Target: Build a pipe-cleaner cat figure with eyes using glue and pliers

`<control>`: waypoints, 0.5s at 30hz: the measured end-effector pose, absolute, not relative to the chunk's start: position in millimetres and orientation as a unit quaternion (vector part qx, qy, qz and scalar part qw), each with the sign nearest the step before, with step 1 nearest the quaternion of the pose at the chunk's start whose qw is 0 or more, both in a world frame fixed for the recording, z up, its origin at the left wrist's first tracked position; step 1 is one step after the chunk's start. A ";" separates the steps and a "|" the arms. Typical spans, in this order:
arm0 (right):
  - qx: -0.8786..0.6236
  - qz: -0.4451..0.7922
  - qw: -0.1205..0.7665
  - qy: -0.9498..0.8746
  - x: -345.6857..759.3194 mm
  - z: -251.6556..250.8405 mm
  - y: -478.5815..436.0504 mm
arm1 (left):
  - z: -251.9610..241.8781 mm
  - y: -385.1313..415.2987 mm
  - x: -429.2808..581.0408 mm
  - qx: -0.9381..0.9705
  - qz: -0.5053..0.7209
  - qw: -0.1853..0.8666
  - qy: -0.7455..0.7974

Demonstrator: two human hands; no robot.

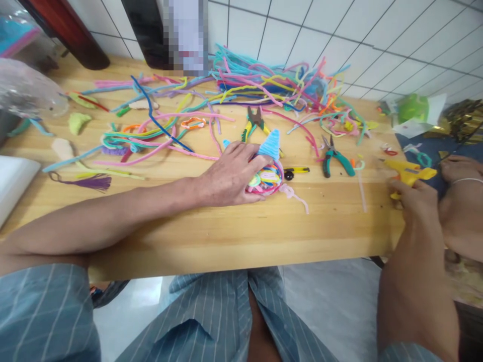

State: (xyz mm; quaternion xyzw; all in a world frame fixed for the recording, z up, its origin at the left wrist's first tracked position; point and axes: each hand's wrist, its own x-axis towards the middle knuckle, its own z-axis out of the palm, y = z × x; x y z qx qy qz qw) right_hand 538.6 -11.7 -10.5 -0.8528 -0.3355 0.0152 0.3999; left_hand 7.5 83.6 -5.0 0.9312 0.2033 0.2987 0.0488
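Left hand lies loosely curled over a coiled pipe-cleaner piece on the wooden table, fingers touching its rim. Right hand grips a yellow glue gun at the table's right edge.

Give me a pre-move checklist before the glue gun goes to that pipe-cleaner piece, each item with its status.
1. Left hand steadies the pipe-cleaner piece on the table: ok, palm and fingers rest over it.
2. Right hand has the glue gun: ok, it is at the handle by the table's right edge.
3. Glue gun nozzle apart from the piece: ok, bare wood lies between them.
4. Path between them: not ok, green-handled pliers and a loose white strand lie there.
5. Another person's hand is near the gun: not ok, it is close beside it.
6. Glue gun hot or loaded: cannot tell.
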 end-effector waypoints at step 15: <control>-0.643 0.316 0.395 -0.575 332.1 82.4 -44.2 | -2.4 85.0 8.4 0.932 0.286 0.075 0.212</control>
